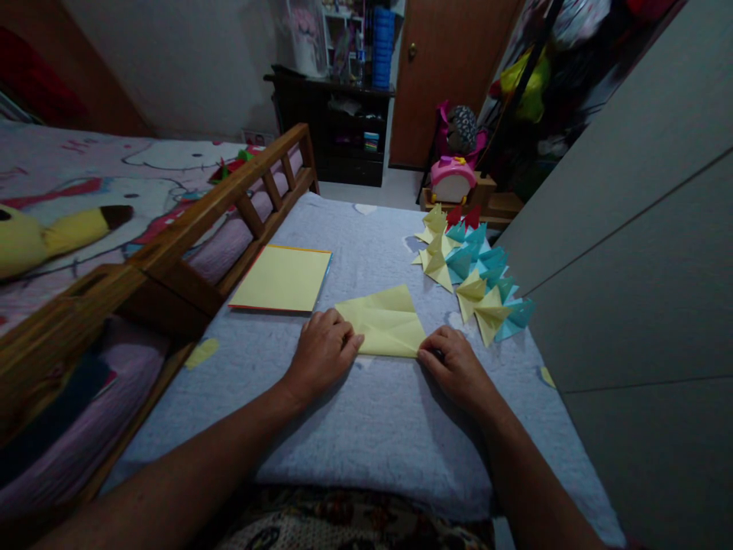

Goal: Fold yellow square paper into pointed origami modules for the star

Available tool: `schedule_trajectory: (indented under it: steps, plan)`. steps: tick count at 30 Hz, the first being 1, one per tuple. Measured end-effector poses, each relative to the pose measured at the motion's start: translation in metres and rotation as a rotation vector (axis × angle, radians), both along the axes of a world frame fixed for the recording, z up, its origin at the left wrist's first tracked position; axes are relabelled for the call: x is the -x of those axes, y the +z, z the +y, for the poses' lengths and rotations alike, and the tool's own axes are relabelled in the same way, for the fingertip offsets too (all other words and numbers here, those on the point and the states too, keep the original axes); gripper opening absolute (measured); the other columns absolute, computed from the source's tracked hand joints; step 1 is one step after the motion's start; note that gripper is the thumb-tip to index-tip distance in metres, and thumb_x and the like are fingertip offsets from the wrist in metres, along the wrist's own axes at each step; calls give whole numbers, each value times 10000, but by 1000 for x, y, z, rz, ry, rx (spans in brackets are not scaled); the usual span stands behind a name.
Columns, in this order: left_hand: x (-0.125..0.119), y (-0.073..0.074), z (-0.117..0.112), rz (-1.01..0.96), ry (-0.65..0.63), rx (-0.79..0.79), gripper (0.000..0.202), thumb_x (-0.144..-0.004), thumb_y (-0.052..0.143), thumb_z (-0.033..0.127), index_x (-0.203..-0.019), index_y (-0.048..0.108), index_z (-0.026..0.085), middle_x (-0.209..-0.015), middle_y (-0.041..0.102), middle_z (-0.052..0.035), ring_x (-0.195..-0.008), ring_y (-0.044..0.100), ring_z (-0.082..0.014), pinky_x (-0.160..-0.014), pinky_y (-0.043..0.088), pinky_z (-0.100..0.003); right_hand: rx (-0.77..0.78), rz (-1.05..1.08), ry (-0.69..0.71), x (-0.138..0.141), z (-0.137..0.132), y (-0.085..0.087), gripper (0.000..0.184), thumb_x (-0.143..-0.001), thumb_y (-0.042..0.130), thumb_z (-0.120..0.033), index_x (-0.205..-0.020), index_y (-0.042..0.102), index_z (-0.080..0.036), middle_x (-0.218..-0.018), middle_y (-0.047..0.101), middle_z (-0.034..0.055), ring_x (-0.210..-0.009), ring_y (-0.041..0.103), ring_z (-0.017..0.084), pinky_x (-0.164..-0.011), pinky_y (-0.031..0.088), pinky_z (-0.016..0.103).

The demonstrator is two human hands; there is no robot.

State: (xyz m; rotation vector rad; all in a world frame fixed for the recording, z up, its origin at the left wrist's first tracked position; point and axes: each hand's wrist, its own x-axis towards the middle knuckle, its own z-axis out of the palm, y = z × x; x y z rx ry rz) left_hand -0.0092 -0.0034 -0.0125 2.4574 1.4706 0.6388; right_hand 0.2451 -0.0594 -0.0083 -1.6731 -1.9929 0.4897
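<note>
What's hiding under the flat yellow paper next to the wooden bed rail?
Thin orange and blue edges peek out beneath the flat yellow paper, so more sheets lie under it. How many there are is covered.

Both hands point(322, 353) point(456, 367) press folded yellow paper point(386, 324).

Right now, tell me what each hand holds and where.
Folded yellow paper, flat on the blanket: left hand on its near left corner, right hand on its near right corner. Pressing or pinching cannot be told.
</note>
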Motion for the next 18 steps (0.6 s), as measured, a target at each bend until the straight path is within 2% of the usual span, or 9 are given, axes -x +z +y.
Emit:
schedule_trajectory:
  steps: [7,14,18]
  plan:
    - [-6,3,0,98,33,-1,258,-938,537,299,-725,618,178,-838,565,-79,-852,522,-265,-775,448,-404,2,-76,-62,4,0,-2,134,-894,615,-178,-776,675,-199,-845,612,65,-852,542,238,-797,411,389]
    - [-7,1,4,141,36,-56,276,-949,528,298,-707,601,186,-806,568,-70,-818,507,-250,-776,445,-388,27,-101,-69,5,2,-1,153,-903,594,-190,-765,660,-193,-844,622,69,-843,540,232,-805,400,380]
    - [-10,7,4,230,68,45,271,-958,514,315,-754,628,177,-859,590,-78,-874,524,-251,-831,433,-383,59,-141,-97,7,2,0,160,-913,580,-207,-774,658,-190,-843,619,65,-847,538,230,-805,385,365]
